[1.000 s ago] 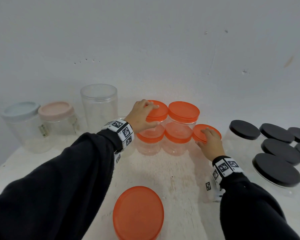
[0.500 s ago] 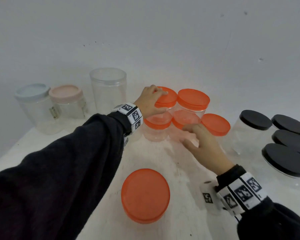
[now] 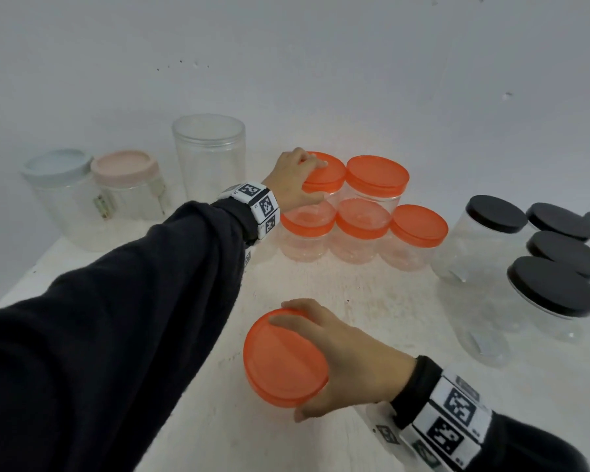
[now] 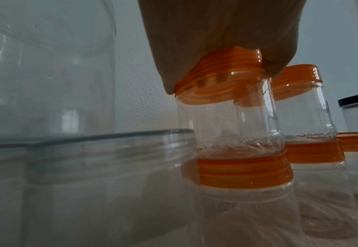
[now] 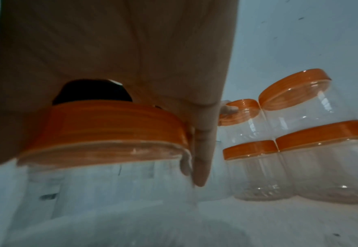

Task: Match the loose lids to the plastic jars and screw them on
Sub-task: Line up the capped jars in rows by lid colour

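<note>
1. Both grips are engaged: the right hand [image 3: 341, 361] curls over the near orange lid [image 3: 283, 357], fingers across its top and thumb under its near edge, while the left hand [image 3: 295, 180] clasps the lid of the stacked jar [image 3: 321, 172] at the back.
2. From the right wrist view, the near lid sits on top of a clear jar [image 5: 110, 188] standing on the white surface [image 3: 372, 294]; one finger [image 5: 201, 150] runs down past the lid's edge. Whether the lid is threaded down or only resting cannot be told.
3. From the left wrist view, the stacked jar [image 4: 233, 123] stands on another orange-lidded jar [image 4: 245, 200], and looks slightly tilted; its lid seems seated.
4. My reading of the step: the right hand is seating or tightening the near lid, and the left hand is steadying or checking the back stack.
5. The next move likely calls for turning the near lid while keeping it level so it does not cross-thread; the jar body below has no hand on it, so it may spin along.
6. Elsewhere, the tall clear jar [image 3: 208, 155] by the wall looks open, so it likely needs a lid next. The black-lidded jars [image 3: 552, 291] on the right and the pink-lidded jar [image 3: 126, 185] and blue-lidded jar [image 3: 62, 195] on the left appear capped.
</note>
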Motion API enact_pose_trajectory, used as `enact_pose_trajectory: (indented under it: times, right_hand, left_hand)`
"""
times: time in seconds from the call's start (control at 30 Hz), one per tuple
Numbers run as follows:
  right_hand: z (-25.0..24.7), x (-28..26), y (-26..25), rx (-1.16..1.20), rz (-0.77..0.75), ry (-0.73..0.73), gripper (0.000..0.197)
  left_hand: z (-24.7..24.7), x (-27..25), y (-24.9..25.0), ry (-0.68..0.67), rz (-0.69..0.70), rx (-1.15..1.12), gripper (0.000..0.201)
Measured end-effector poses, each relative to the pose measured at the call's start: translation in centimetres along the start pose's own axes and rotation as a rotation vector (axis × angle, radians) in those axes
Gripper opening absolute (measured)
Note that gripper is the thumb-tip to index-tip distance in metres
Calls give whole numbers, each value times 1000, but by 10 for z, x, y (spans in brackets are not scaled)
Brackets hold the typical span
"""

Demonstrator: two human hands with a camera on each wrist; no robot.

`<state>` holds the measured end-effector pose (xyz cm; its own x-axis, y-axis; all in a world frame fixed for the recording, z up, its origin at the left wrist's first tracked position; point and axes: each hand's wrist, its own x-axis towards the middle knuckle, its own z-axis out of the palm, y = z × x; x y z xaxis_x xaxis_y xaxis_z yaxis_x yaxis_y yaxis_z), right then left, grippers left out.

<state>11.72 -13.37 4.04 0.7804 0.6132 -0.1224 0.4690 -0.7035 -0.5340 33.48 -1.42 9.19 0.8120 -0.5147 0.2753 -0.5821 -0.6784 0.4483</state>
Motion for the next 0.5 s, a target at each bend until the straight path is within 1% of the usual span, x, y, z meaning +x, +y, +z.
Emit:
enact_pose_trajectory:
  times: [0.07, 0.13, 0.17, 0.2, 0.3, 0.37, 0.43, 0.5]
  right_hand:
    - [-5, -2, 3, -28, 26, 51, 103]
    - [-19, -7, 9, -69, 82, 135, 103]
    - [-30, -10, 14, -90, 128, 206, 103]
    - [-43, -13, 19, -109, 181, 306, 104]
    - [-84, -21, 35, -131, 361, 687, 103]
    - [-105, -21, 49, -118, 458, 888, 97]
    - [-116, -18, 67, -97, 525, 1000, 93]
    - [-119, -12, 86, -91, 572, 1053, 92]
  left_hand:
    - [2, -1, -1, 2, 4, 1, 68]
    - [4, -2, -1, 1, 6, 1, 69]
    - [4, -2, -2, 3, 8, -2, 70]
    - [4, -1, -3, 5, 11, -6, 70]
    - [3, -1, -4, 18, 16, -28, 61]
    - [2, -1, -5, 32, 20, -35, 60]
    - [2, 0, -5, 37, 24, -31, 61]
    - [3, 0, -4, 30, 27, -25, 61]
